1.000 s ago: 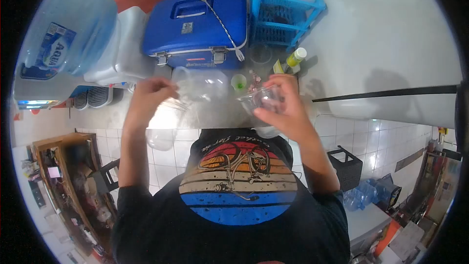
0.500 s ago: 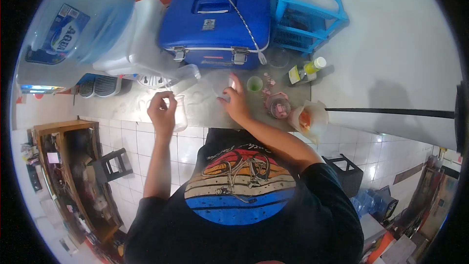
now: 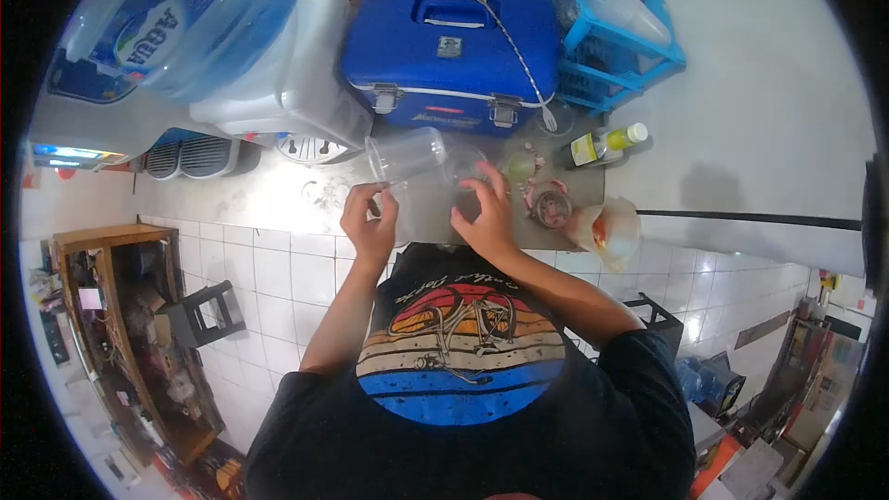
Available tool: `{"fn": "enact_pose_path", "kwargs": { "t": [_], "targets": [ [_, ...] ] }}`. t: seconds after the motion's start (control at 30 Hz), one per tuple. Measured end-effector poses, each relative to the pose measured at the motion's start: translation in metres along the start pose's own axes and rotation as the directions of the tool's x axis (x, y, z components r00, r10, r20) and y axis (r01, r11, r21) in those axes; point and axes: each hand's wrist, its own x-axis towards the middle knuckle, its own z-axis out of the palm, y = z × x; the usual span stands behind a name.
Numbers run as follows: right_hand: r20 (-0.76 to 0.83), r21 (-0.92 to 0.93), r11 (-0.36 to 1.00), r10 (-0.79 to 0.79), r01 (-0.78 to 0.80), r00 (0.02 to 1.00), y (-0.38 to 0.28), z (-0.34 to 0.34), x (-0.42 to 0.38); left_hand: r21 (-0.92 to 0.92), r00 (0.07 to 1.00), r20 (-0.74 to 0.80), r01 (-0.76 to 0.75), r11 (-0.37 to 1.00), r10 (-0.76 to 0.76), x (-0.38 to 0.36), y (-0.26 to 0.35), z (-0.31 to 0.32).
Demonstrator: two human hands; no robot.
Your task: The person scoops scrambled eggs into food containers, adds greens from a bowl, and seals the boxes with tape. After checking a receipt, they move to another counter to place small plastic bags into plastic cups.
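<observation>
My left hand (image 3: 370,220) has thumb and forefinger pinched at a thin clear plastic item (image 3: 419,210), whose outline is faint over the grey counter. To its right, my right hand (image 3: 487,215) has curved fingers, with thumb and forefinger apart. Nothing solid shows between them, and their contact with the clear plastic is unclear. Just beyond both hands lies a clear plastic cup (image 3: 407,155) on its side. Another clear round cup (image 3: 463,165) is close to my right fingertips. A small cup with green contents (image 3: 521,165) stands behind my right hand, partly blurred.
A blue cooler box (image 3: 454,56) with a twisted bar spoon stands behind. Left are a water dispenser (image 3: 278,83) and a drip tray. Right are a blue rack (image 3: 616,28), a yellow-capped bottle (image 3: 607,145), a glass jar (image 3: 553,208) and a pale container (image 3: 607,230).
The camera view has shifted, moving the counter items rightward in the frame. My left hand has come closer to my right, and my right hand has drawn slightly back from the clear round cup.
</observation>
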Motion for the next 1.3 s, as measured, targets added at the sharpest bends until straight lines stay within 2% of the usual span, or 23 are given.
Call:
{"fn": "enact_pose_path", "kwargs": {
  "t": [0.07,0.1,0.17,0.2,0.27,0.37,0.47,0.57,0.67,0.77,0.87,0.93,0.97,1.0,1.07,1.1,1.13,1.17,1.23,1.27,1.3],
  "targets": [
    [0.203,0.246,0.969,-0.029,-0.022,0.979,-0.013,-0.002,-0.006,-0.021,1.000,-0.010,0.007,1.000,-0.007,0.002,0.014,0.002],
    [0.288,0.420,0.890,0.055,-0.177,0.956,-0.020,0.005,-0.008,-0.056,1.000,0.012,0.018,0.998,-0.018,0.001,0.016,0.004],
    [0.481,0.664,0.580,0.151,-0.471,0.864,-0.036,0.026,-0.012,-0.124,0.998,0.059,0.042,0.991,-0.035,-0.001,0.019,0.004],
    [0.535,0.670,0.519,0.160,-0.532,0.830,-0.036,0.033,-0.010,-0.127,0.991,0.114,0.081,0.989,-0.067,-0.002,0.018,0.001],
    [0.639,0.660,0.390,0.159,-0.643,0.752,-0.028,0.050,-0.003,-0.154,0.992,0.106,0.082,0.985,-0.066,0.004,0.004,-0.003],
    [0.505,0.525,0.732,0.142,-0.434,0.851,0.008,0.080,-0.014,-0.118,0.992,0.089,0.095,0.988,-0.085,0.019,-0.006,-0.024],
    [0.329,0.523,0.766,0.223,-0.374,0.918,0.024,0.104,-0.023,-0.083,0.992,0.079,0.109,0.991,-0.102,0.028,-0.017,-0.045],
    [0.043,0.257,0.929,0.266,-0.268,0.963,0.031,0.133,-0.020,-0.073,0.990,0.103,0.101,0.992,-0.093,0.031,-0.024,-0.062],
    [-0.108,0.169,0.966,0.214,-0.194,0.971,0.051,0.166,-0.014,-0.101,0.987,0.122,0.117,0.988,-0.104,0.027,-0.035,-0.072],
    [-0.093,0.247,0.931,0.300,-0.270,0.949,0.051,0.176,-0.006,-0.106,0.983,0.141,0.135,0.985,-0.120,0.020,-0.038,-0.086],
    [-0.238,0.294,0.930,0.296,-0.222,0.925,0.039,0.178,-0.014,-0.090,0.970,0.216,0.137,0.987,-0.115,0.022,-0.036,-0.100],
    [-0.064,0.263,0.824,0.534,-0.502,0.843,0.023,0.165,-0.039,-0.103,0.953,0.272,0.167,0.980,-0.134,0.023,-0.038,-0.105],
    [0.038,0.292,0.765,0.590,-0.574,0.806,0.012,0.152,-0.047,-0.120,0.943,0.306,0.179,0.976,-0.135,0.025,-0.037,-0.107],
    [0.140,0.303,0.701,0.637,-0.645,0.758,-0.001,0.137,-0.055,-0.135,0.930,0.341,0.196,0.971,-0.140,0.028,-0.034,-0.110],
    [0.366,0.439,0.573,0.589,-0.692,0.720,-0.051,0.089,-0.053,-0.184,0.875,0.449,0.288,0.940,-0.180,0.029,-0.027,-0.116],
    [0.192,0.380,0.793,0.435,-0.476,0.880,-0.074,0.068,-0.046,-0.213,0.829,0.520,0.359,0.909,-0.206,0.030,-0.023,-0.118],
    [0.037,0.266,0.938,0.221,-0.223,0.975,-0.096,0.048,-0.035,-0.234,0.774,0.592,0.430,0.872,-0.223,0.030,-0.019,-0.121],
    [-0.085,0.105,0.994,-0.029,0.038,0.996,-0.118,0.030,-0.024,-0.236,0.704,0.669,0.506,0.830,-0.240,0.030,-0.015,-0.123],
    [0.073,-0.032,0.980,-0.195,0.198,0.978,-0.162,-0.004,0.011,-0.209,0.536,0.808,0.649,0.732,-0.245,0.030,-0.005,-0.128],
    [0.193,-0.044,0.982,-0.171,0.183,0.966,-0.164,-0.007,0.013,-0.258,0.495,0.849,0.694,0.672,-0.186,0.031,0.002,-0.130],
    [0.310,-0.059,0.983,-0.145,0.171,0.940,-0.166,-0.011,0.015,-0.230,0.429,0.888,0.724,0.650,-0.164,0.030,0.003,-0.132]
  ]
}}
